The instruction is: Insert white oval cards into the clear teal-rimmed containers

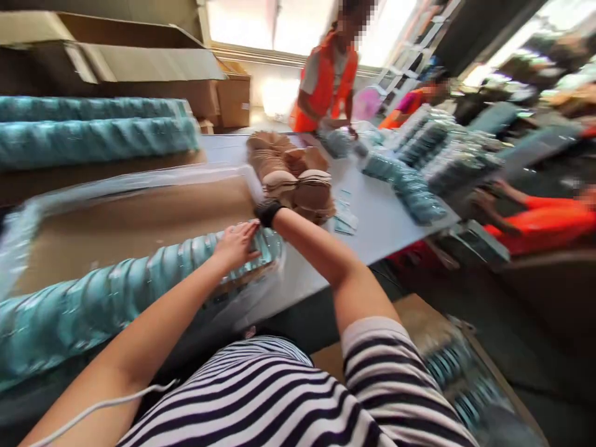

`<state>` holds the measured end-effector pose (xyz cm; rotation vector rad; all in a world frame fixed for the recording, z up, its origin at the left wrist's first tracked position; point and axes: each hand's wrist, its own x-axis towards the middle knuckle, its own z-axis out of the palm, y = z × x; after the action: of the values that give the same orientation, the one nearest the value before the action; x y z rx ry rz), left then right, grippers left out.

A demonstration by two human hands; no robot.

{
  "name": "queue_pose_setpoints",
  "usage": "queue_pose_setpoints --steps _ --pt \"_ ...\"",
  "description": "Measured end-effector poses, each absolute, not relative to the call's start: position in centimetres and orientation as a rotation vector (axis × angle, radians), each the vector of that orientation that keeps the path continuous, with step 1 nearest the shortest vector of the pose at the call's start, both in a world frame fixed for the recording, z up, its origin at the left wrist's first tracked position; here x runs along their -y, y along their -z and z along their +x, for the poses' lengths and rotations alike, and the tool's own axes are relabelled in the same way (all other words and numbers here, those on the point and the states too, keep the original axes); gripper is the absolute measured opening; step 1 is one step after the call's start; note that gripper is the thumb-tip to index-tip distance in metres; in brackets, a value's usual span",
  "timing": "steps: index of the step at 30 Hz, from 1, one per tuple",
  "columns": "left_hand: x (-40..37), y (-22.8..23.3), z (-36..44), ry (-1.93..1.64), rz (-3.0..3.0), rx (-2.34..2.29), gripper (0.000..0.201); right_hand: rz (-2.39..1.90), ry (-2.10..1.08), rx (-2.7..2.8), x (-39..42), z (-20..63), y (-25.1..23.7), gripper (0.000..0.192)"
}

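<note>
While the picture is blurred by motion, both hands can be placed at the near end of a long teal row (116, 298) of bagged pieces lying in a lined carton.

Item 1, hands. Left hand (237, 243): flat on top of the row's right end, fingers spread, nothing clamped in it. Right hand (266, 208): mostly hidden behind the row's end; only the wrist with a black band (269, 212) shows, so whether it grips cannot be told. The two hands sit close together, one on top, one at the end face.

Item 2, step in hand (judged): squaring or pressing the row's end into the carton. The next move would call for keeping the slippery bagged pieces aligned so the end ones do not slide out over the carton's edge.

Item 3, containers.
- Carton (139, 211): open, brown floor, clear plastic liner (18, 230) draped over its rim; holds the one teal row along its near side, the rest of its floor bare.
- Second carton (93, 161), behind: two teal rows (93, 139) lying side by side.
- Floor box (460, 372), lower right: more teal packs, too blurred to count.

Item 4, table (382, 217): tan moulded cups (298, 180) in stacks just beyond the hands; teal packs (410, 186) in loose lines farther right. A person in an orange vest (326, 81) stands at the far end.
</note>
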<state>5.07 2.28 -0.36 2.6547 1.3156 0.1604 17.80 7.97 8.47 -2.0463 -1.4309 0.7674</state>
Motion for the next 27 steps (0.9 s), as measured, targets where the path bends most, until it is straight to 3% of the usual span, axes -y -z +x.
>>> queue_pose_setpoints --steps 5,11,15,23,27 --pt "-3.7 1.9 4.0 -0.243 2.718 -1.318 0.077 -2.014 -0.638 1.767 -8.6 17.9 -7.8 0.034" --pt "-2.6 0.5 5.1 -0.155 2.684 -1.34 0.075 -1.879 -0.59 2.102 -5.3 21.4 -6.8 0.032" --pt "-2.7 0.1 5.7 -0.12 2.645 -1.352 0.077 -1.817 -0.522 2.374 -0.6 24.1 -3.8 0.017" --pt "-2.7 0.2 5.5 -0.148 2.594 -1.343 0.081 -2.053 -0.276 2.378 6.4 24.8 7.8 0.03" --pt "-3.3 0.2 6.0 -0.149 2.548 -1.346 0.082 -2.073 -0.267 2.302 6.4 24.9 10.1 0.037"
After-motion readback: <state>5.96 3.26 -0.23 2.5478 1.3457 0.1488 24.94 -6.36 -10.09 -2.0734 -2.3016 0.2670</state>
